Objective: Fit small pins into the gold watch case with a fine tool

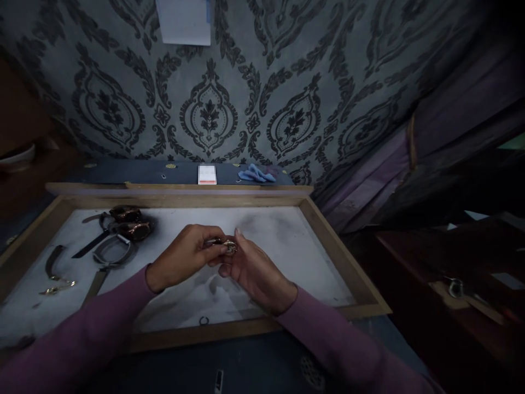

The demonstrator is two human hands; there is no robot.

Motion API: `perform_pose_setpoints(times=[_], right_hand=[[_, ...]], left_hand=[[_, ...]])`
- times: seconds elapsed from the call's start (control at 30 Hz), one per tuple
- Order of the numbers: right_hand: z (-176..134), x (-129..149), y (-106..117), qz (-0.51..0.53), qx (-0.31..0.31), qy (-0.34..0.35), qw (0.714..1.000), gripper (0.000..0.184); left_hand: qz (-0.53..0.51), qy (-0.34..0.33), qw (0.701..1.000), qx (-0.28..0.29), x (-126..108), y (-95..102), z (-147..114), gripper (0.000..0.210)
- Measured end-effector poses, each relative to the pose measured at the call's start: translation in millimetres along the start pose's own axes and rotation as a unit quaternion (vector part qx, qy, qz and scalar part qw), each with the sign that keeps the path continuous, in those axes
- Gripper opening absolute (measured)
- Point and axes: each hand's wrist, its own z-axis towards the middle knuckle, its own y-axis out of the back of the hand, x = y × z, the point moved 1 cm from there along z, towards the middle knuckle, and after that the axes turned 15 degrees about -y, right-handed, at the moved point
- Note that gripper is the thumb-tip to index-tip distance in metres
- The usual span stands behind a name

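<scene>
From where I stand, the left hand (188,256) is closed at the fingertips, pinching a small metal piece (231,248) above the middle of the tray (348,262). The right hand (259,269) is half open and curled beside it, thumb raised; I can't tell whether its fingers grip too. Toward the tray's left edge lie a grey loop (97,255) and a gold chain (61,285). A small dark ring (204,321) sits by the near edge. Beyond the far edge, a phone (207,174) and a blue cloth (257,173) rest on the surface (106,171).
</scene>
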Motion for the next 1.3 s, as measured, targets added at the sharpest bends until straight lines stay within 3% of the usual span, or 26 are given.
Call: perform_pose_setpoints(times=[0.17,0.4,0.6,0.7,0.93,1.13,1.3], right_hand=[[-0.3,3.0,-0.2,0.048,-0.011,-0.047,0.998,0.032],[-4.9,3.1,-1.5,0.124,0.024,-0.087,0.988,0.014],[-1.9,3.3,-0.7,0.173,0.029,-0.062,0.983,0.006],[0.4,4.7,2.0,0.194,0.015,-0.027,0.980,0.009],[0.1,6.2,4.9,0.209,-0.020,0.017,0.977,0.006],[-0.8,7.0,3.0,0.173,-0.053,0.033,0.983,0.020],[-1.8,6.5,2.2,0.148,-0.096,0.045,0.983,0.030]], left_hand=[[0.016,-0.016,0.999,0.029,-1.8,6.3,-0.5,0.020],[0.016,-0.026,0.999,0.045,0.2,8.6,2.0,0.017],[-0.035,0.005,0.998,-0.056,-5.1,3.8,-0.1,0.017],[0.022,-0.005,0.998,-0.065,-14.7,0.4,-2.9,0.020],[0.021,-0.007,1.000,0.014,-19.5,-7.7,-5.0,0.020],[-0.033,-0.002,0.999,0.011,-12.1,-12.6,-5.0,0.021],[-0.020,0.003,1.000,-0.002,-9.4,-19.2,-6.4,0.024]])
